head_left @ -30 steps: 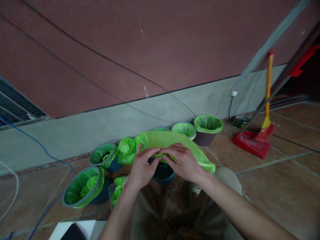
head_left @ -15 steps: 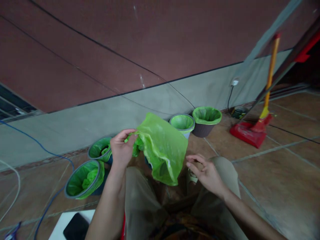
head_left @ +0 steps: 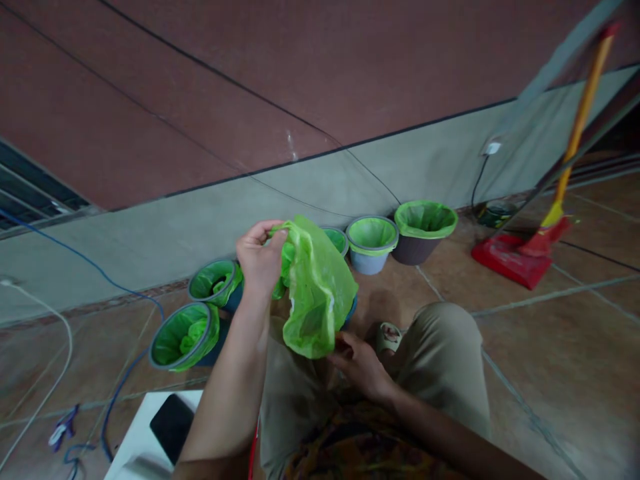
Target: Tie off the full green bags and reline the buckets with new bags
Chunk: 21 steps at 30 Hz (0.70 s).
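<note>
A thin green plastic bag (head_left: 320, 287) hangs in front of me with its mouth gaping toward my lap. My left hand (head_left: 260, 260) pinches the bag's gathered upper left edge between thumb and fingers. At the lower right corner of the mouth, my right hand (head_left: 364, 365) has its fingers closed at the rim, partly hidden by the plastic. Behind the bag, a blue bin edge (head_left: 353, 311) shows, mostly covered.
Two lined bins, a nearer one (head_left: 159, 343) and a farther one (head_left: 200, 280), stand at left. Along the wall are a light grey bin (head_left: 369, 262) and a brown bin (head_left: 417, 250). A red dustpan (head_left: 515, 263) lies right; a phone (head_left: 171, 427) rests on a white surface.
My right hand has moved left and down to the bag's rim, from hanging apart beside it. The bag has swung left, and its mouth gapes more toward me. The view has shifted slightly.
</note>
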Each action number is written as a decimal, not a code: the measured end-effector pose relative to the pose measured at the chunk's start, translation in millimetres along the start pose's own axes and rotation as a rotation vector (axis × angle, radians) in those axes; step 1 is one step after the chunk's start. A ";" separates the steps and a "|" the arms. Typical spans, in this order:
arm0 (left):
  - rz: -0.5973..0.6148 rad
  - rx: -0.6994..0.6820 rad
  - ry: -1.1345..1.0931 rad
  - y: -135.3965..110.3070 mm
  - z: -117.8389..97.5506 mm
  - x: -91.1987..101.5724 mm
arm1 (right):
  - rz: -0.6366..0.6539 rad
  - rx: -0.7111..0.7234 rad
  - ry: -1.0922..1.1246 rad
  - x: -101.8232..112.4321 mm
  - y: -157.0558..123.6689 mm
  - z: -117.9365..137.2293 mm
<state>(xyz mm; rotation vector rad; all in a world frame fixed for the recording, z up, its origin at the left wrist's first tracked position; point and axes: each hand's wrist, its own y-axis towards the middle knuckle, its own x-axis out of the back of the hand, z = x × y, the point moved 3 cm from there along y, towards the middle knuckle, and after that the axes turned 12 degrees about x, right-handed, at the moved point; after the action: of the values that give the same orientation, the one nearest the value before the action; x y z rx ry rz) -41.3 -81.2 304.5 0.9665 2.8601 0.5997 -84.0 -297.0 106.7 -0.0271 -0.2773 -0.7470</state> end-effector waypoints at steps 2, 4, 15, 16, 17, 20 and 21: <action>-0.006 -0.010 -0.011 1.7 1.1 -0.6 | -0.026 -0.010 0.050 -5.9 8.0 -4.2; -0.019 -0.015 -0.021 4.6 4.1 1.8 | -0.084 0.003 0.114 -8.3 13.7 -9.8; -0.281 0.098 0.058 19.9 28.0 56.7 | -0.466 -0.213 0.869 79.6 36.6 -14.1; -0.306 0.111 0.051 18.3 28.1 60.3 | -0.492 -0.213 0.874 89.6 39.2 -13.1; -0.329 0.118 0.042 16.4 28.1 63.0 | -0.495 -0.213 0.877 96.9 40.8 -12.0; -0.358 0.119 0.012 10.2 28.0 67.1 | -0.398 -0.210 0.875 102.4 36.7 -7.8; -0.356 0.121 0.004 8.6 28.4 67.6 | -0.350 -0.207 0.859 99.6 32.5 -6.9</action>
<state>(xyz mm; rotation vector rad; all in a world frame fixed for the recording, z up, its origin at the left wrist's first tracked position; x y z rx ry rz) -85.4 -25.0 285.9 0.4438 2.9926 0.3980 9.2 -340.4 128.1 0.1482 0.6298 -1.0626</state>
